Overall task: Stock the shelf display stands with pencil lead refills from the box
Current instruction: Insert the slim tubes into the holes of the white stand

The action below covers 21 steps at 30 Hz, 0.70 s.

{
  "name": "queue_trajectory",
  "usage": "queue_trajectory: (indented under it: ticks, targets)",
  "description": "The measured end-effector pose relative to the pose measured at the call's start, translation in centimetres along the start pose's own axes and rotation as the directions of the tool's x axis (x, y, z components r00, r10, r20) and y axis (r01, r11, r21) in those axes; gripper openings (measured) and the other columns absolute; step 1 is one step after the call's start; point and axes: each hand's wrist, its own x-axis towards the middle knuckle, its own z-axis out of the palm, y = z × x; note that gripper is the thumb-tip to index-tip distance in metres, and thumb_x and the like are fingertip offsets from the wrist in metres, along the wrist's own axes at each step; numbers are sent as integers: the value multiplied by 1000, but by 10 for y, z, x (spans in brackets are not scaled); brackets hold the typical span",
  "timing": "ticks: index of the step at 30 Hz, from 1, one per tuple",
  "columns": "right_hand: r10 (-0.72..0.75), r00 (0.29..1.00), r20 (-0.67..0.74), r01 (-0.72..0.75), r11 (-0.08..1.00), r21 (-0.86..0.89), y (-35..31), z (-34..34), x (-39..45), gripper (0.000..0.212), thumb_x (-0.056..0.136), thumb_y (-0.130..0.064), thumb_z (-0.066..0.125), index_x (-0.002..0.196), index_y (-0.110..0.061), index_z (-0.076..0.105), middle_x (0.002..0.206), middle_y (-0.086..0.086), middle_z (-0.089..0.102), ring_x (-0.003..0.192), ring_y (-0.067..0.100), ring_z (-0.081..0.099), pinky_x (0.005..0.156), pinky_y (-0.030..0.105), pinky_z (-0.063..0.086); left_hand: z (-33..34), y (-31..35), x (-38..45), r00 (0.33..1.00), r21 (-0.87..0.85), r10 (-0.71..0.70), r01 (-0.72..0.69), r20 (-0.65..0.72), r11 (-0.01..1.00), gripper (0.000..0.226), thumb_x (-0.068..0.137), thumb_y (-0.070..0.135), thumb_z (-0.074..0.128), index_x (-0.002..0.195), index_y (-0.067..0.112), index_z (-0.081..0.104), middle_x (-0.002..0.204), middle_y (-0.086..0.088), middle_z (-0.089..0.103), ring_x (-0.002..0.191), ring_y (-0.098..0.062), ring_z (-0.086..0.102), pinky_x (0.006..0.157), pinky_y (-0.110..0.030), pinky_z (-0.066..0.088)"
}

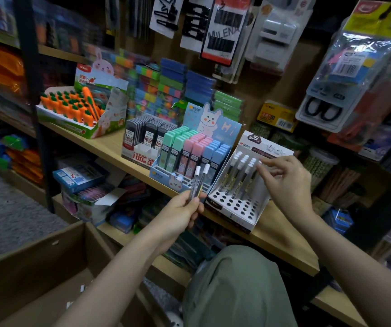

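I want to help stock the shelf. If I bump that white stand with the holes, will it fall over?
Probably it would slide or tip easily. The white stand looks like thin folded cardboard, so it is likely light. The tubes stand tall at the back rows, with the front holes bare, which may make it top-heavy backward. The right hand reaches in at the tube tops, where a push would have leverage.

- Left hand (182, 210) grips two lead refill tubes (199, 179), white caps up.
- Right hand (284, 182) pinches a tube standing in the white holed display stand (237, 204) at the shelf (284, 234) front edge.
- Cardboard box (36, 267) lower left.
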Motion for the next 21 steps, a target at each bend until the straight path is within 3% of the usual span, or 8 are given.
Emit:
queue_trajectory:
  ticks: [4,7,8,10,13,17,21]
  targets:
    - [-7,999,40,8,1000,-10,0,0,-5,19,86,-27,72,98,-12,75,92,0,61,68,2,55,60,5,43,1,2,-2,997,-109,21,-13,74,994,21,104,15,40,117,16,57,84,3,68,63,-6,48,57,-20,42]
    - [10,998,61,-7,999,-45,-3,-2,-7,32,89,-30,70,118,-16,69,99,0,59,71,9,56,70,17,49,2,3,-4,986,-208,41,-6,160,978,22,103,15,43,120,12,56,89,1,72,60,-5,48,54,-18,41]
    - [13,998,56,-11,999,-39,-7,-4,-8,37,89,-30,69,125,-20,64,100,-3,57,72,8,56,71,15,47,2,3,-5,981,-240,40,7,190,971,23,103,16,43,121,11,57,91,0,72,60,-5,47,53,-18,41]
    - [14,998,62,-18,998,55,-17,-8,-12,39,90,-32,66,128,-27,60,97,-13,57,78,3,59,69,11,49,1,4,-5,964,-311,35,50,262,949,25,102,18,44,123,10,56,93,-2,71,60,-6,46,53,-18,39]
    - [44,970,237,-114,951,288,-41,-4,-17,29,89,-34,65,118,-36,62,90,-19,67,86,-3,65,74,21,58,2,5,-5,941,-345,38,85,335,935,28,102,18,43,125,9,55,95,-4,70,59,-6,45,52,-18,37]
    - [74,926,369,-261,833,487,-65,5,-16,32,87,-20,72,118,-25,65,86,-5,73,82,14,71,77,37,60,3,9,-8,917,-409,42,136,398,903,29,100,19,44,123,7,57,94,-6,69,56,-7,42,49,-17,36]
    - [96,899,427,-332,785,522,-71,7,-17,33,86,-10,71,118,-15,66,84,2,76,79,13,73,75,28,59,1,14,-10,899,-464,55,172,435,869,31,98,19,43,124,3,53,90,-8,68,54,-6,40,46,-16,33]
